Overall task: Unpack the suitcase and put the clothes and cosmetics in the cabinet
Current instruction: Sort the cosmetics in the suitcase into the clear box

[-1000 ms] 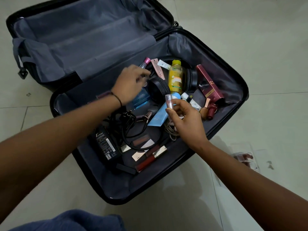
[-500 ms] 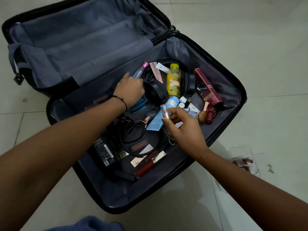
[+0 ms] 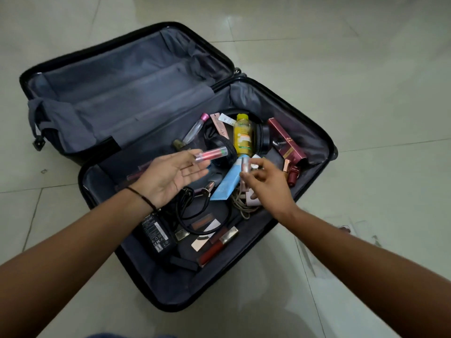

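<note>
The black suitcase lies open on the tiled floor, its far half showing only grey lining. The near half holds loose cosmetics: a yellow bottle, a maroon box, a clear bottle with a pink cap, a blue tube and a red lip gloss. My left hand is turned palm up above them, pinching a pink-red tube at its fingertips. My right hand pinches a small pinkish vial just right of it.
Black headphones, a black power adapter with coiled cables and a pale cord share the near half. Small dark-red bottles sit by the right wall. A clear plastic packet lies on the floor at right.
My left hand came up from beside the clear bottle, turned palm up and now has the pink-red tube. My right hand still holds the vial. The view has pulled back.
</note>
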